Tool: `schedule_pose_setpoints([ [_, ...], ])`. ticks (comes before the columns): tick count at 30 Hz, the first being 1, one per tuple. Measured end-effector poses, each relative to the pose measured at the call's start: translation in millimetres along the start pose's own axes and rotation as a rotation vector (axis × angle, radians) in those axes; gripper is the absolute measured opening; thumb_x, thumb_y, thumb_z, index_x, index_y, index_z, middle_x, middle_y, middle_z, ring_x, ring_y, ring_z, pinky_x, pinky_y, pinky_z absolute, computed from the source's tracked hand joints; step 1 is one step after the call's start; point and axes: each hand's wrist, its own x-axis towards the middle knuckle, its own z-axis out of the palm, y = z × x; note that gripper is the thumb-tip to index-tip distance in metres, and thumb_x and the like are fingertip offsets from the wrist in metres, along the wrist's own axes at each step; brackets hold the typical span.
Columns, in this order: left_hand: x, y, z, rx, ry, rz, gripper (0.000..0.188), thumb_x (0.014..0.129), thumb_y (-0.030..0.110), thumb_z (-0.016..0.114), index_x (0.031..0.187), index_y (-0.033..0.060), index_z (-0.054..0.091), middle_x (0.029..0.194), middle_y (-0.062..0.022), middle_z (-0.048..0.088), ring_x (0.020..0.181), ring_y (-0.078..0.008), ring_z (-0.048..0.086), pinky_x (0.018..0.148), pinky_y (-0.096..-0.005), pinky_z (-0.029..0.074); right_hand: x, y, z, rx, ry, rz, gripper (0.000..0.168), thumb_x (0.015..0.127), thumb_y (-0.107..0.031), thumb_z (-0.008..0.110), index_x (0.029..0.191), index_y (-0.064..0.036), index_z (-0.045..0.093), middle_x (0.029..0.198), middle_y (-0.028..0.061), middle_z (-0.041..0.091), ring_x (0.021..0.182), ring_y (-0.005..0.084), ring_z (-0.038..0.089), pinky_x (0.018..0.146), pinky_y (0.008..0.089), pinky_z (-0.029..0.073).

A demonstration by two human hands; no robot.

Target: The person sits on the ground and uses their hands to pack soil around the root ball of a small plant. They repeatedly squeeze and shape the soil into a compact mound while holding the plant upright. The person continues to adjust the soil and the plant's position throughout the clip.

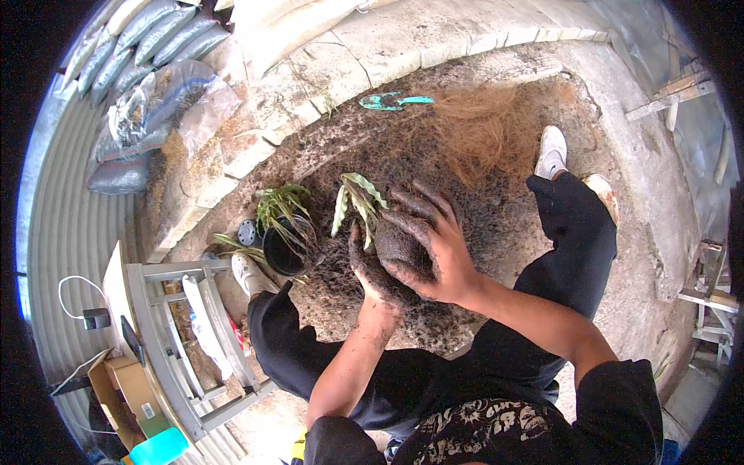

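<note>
Between my hands is a round, dark ball of soil point(404, 247) with a leafy plant point(356, 203) sticking out on its left side. My left hand point(378, 270) cups the ball from below and the left, while my right hand point(427, 244) spreads over its top and right side. Dark wet soil coats both hands. Just left of them, a black plastic pot point(282, 253) lies tipped over, with a bunch of long-leaved plants point(285, 212) across its mouth. Loose dark soil point(343, 267) covers the ground underneath.
A turquoise hand trowel point(395, 102) lies beyond my hands, beside brown coconut-like fibre point(482, 128). Stone edging point(308, 113) curves behind. Stacked filled bags point(168, 38) stand at upper left. On the left are a grey metal-framed table point(192, 270) and a cardboard box point(131, 389).
</note>
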Motion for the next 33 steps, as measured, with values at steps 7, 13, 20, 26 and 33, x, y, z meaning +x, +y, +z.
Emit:
schedule_pose_setpoints([
  [7, 3.9, -8.2, -9.3, 0.138, 0.104, 0.139, 0.047, 0.09, 0.051, 0.038, 0.104, 0.0099, 0.057, 0.098, -0.0072, 0.061, 0.092, -0.023, 0.059, 0.084, -0.0387, 0.048, -22.8, 15.7, 21.9, 0.041, -0.046, 0.027, 0.044, 0.075, -0.02, 0.069, 0.113, -0.005, 0.055, 0.11, 0.0161, 0.055, 0.105, 0.0343, 0.052, 0.094, 0.0421, 0.04],
  [13, 8.6, 9.3, -10.4, 0.126, 0.004, 0.037, 0.057, 0.086, 0.051, 0.043, 0.126, 0.0116, 0.047, 0.12, -0.0093, 0.052, 0.112, -0.0272, 0.049, 0.099, -0.0403, 0.038, -9.6, 9.2, 20.5, 0.164, 0.029, 0.3, 0.045, 0.08, -0.022, 0.069, 0.118, -0.005, 0.052, 0.116, 0.0134, 0.054, 0.106, 0.0259, 0.054, 0.092, 0.0376, 0.044],
  [20, 13.9, 9.1, -16.3, 0.303, 0.07, 0.116, 0.066, 0.085, 0.058, 0.038, 0.131, 0.011, 0.044, 0.128, -0.0109, 0.048, 0.12, -0.0285, 0.043, 0.104, -0.0441, 0.03, -12.5, 37.2, 23.3, 1.312, 0.148, 1.023, 0.044, 0.078, -0.017, 0.07, 0.115, -0.004, 0.051, 0.109, 0.0092, 0.06, 0.102, 0.0191, 0.056, 0.091, 0.0323, 0.044],
  [26, 7.8, -4.0, -14.3, 0.109, 0.08, -0.015, 0.065, 0.084, 0.058, 0.04, 0.126, 0.0091, 0.048, 0.122, -0.0128, 0.053, 0.112, -0.0306, 0.05, 0.099, -0.0447, 0.038, -34.6, 21.4, 24.4, 0.461, -0.043, 0.635, 0.049, 0.086, -0.032, 0.061, 0.124, -0.006, 0.045, 0.126, 0.0164, 0.046, 0.12, 0.0301, 0.04, 0.1, 0.0438, 0.033],
  [33, 11.9, 3.2, -24.7, 0.118, 0.038, 0.037, 0.062, 0.086, 0.056, 0.04, 0.125, 0.009, 0.049, 0.121, -0.0118, 0.053, 0.111, -0.0292, 0.05, 0.098, -0.0422, 0.039, -6.1, 15.1, 3.3, 0.042, -0.006, 0.135, 0.056, 0.083, -0.029, 0.061, 0.131, -0.007, 0.041, 0.135, 0.0224, 0.034, 0.124, 0.0419, 0.032, 0.104, 0.049, 0.025],
])
